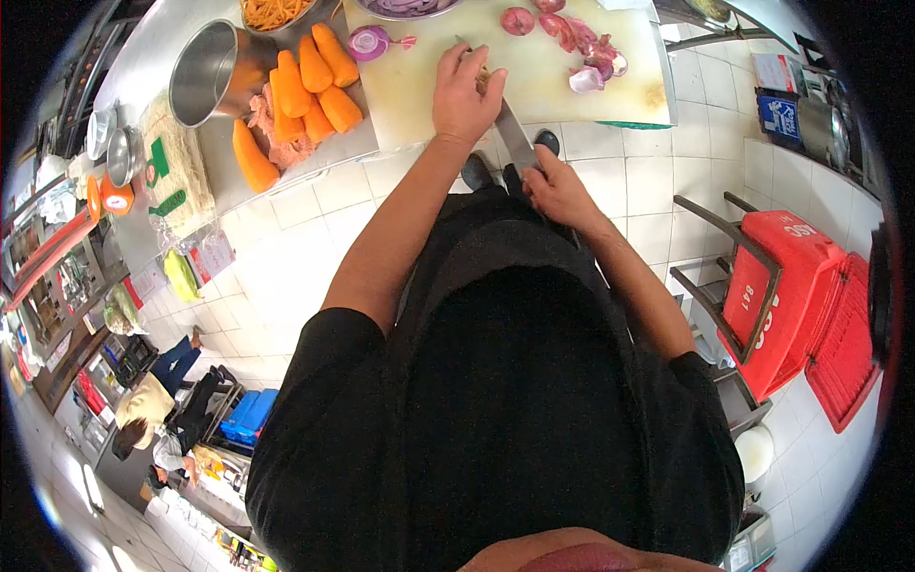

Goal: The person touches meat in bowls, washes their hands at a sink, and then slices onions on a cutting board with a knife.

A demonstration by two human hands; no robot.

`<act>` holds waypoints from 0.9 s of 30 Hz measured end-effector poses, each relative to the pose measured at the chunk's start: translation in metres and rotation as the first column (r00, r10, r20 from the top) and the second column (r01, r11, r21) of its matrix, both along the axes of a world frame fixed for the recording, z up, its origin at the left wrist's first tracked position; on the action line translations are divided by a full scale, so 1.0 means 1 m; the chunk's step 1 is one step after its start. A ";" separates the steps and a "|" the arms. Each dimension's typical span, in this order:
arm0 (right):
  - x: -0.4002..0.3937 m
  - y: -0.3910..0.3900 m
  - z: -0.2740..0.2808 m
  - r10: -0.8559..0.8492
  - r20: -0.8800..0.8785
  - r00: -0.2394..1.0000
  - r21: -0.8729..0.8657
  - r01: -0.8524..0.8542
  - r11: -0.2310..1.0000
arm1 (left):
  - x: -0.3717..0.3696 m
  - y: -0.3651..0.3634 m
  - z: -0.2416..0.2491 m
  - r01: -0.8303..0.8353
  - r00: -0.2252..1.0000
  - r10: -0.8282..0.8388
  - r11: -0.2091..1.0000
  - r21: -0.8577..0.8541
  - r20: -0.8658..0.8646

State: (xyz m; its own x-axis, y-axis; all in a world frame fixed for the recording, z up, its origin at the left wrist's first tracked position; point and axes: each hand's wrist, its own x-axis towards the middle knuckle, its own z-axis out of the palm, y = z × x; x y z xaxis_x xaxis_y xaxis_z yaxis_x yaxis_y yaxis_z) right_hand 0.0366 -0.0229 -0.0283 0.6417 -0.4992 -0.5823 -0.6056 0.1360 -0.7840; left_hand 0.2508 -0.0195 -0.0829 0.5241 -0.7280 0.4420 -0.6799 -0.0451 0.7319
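My right hand (559,195) is wrapped round the handle of a knife (516,139), whose blade slants up and left across the near edge of the white cutting board (410,105). Over the blade's far part, my left hand (465,100) is bent with thumb and fingers curled. A small brownish piece shows between them, too covered to name. Left of that hand lies a halved red onion (368,43). To its right are a whole red onion (518,21) and loose onion peels (586,43).
Peeled carrots (315,71) lie left of the board beside a steel pot (214,76). Bowls of shredded carrot (272,11) and sliced onion (405,8) stand behind. A red crate (782,286) is at right on the floor. Other people (148,410) are at far left.
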 end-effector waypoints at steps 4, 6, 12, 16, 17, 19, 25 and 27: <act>0.025 0.021 -0.035 -0.017 0.141 0.990 -0.114 0.033 0.993 | 0.003 0.003 0.001 -0.065 0.983 0.065 0.998 0.004 -0.173; 0.040 0.029 -0.030 -0.031 0.175 0.984 -0.028 0.036 0.999 | 0.005 0.007 0.001 -0.113 0.968 0.105 0.993 -0.024 -0.229; 0.062 0.036 0.019 0.102 0.255 0.961 -0.136 -0.069 0.988 | 0.025 0.028 0.047 -0.241 0.941 0.191 0.958 -0.155 -0.279; 0.081 0.013 0.070 0.184 0.316 0.931 -0.260 -0.101 0.960 | 0.047 0.013 0.090 -0.285 0.928 0.190 0.917 -0.280 -0.320; 0.090 0.001 0.089 0.198 0.304 0.932 -0.241 -0.126 0.962 | 0.053 0.002 0.104 -0.287 0.908 0.152 0.905 -0.315 -0.391; 0.112 -0.019 0.108 0.184 0.338 0.923 -0.345 -0.060 0.937 | 0.077 -0.022 0.127 -0.290 0.908 0.153 0.902 -0.320 -0.391; 0.204 -0.123 0.163 0.147 0.375 0.915 -0.657 0.151 0.739 | 0.190 -0.164 0.174 -0.262 0.933 0.096 0.841 -0.473 -0.347; 0.219 -0.149 0.190 0.105 0.329 0.938 -0.699 0.167 0.696 | 0.230 -0.204 0.167 -0.238 0.939 0.088 0.864 -0.443 -0.333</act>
